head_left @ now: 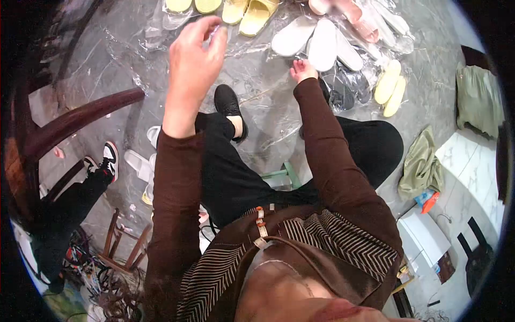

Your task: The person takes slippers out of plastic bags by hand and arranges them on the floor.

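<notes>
In the head view, the left hand (196,56) is raised above the floor (276,121), thumb and forefinger curved toward each other with a small gap; whether they pinch a wisp of film I cannot tell. The right hand (303,71) is lower, fingers loosely bent with nothing visible in them, just beside the white slippers (323,45). These lie on the floor's far part, between the yellow slippers (258,17) and the pink slippers (365,27). Clear plastic (161,35) surrounds several pairs, probably to keep mates together and clean. Nearer the floor's right edge, the dark slippers (341,91) lie next to a pale yellow pair (390,88). The low spread seems chosen for easy reach from a seat.
</notes>
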Available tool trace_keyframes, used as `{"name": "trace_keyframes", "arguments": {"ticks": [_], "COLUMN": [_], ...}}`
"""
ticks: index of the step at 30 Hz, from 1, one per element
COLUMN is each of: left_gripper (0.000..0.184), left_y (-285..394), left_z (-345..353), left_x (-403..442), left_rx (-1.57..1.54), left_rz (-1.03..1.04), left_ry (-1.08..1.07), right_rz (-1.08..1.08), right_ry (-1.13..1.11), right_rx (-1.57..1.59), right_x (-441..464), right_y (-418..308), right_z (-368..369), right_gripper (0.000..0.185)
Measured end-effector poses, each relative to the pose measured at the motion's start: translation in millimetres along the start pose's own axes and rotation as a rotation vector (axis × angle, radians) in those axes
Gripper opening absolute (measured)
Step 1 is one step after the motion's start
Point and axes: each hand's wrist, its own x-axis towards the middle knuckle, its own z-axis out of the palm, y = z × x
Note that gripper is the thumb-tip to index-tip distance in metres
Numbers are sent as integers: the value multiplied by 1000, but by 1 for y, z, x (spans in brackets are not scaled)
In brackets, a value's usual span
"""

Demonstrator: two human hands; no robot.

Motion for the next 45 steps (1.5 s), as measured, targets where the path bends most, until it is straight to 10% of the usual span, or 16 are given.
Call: {"name": "trace_keyframes", "arguments": {"ticks": [9,17,20,28,32,36,40,45], "left_gripper": [26,20,20,39,41,35,30,29], "left_y": [10,16,43,44,50,47,54,58], "left_z": [0,15,10,33,61,80,95,109], "left_x": [-1,-12,-13,-30,-47,-37,-16,6], "left_rx": [-84,-644,10,-605,-456,-505,-516,-462], "left_rz": [-121,309,-50,-437,-170,-471,-410,-422], "left_ry": [-115,-12,-179,-527,-549,-441,-402,-420], "right_rz": [-870,-869,-920,-1267,-1587,-1025,-1132,-481], "right_ry": [-307,-623,-650,-728,-880,-1117,-267,975], "right_rx": [-499,-665,-754,-926,-970,-821,-634,-542], "right_x": [-157,-216,-242,-248,-244,-227,-104,-11], "right_y": [-40,-40,-48,-52,-39,-66,-99,-115], "right_z": [27,44,49,70,64,33,-28,-151], "right_gripper": [8,8,8,13,16,19,23,49]}}
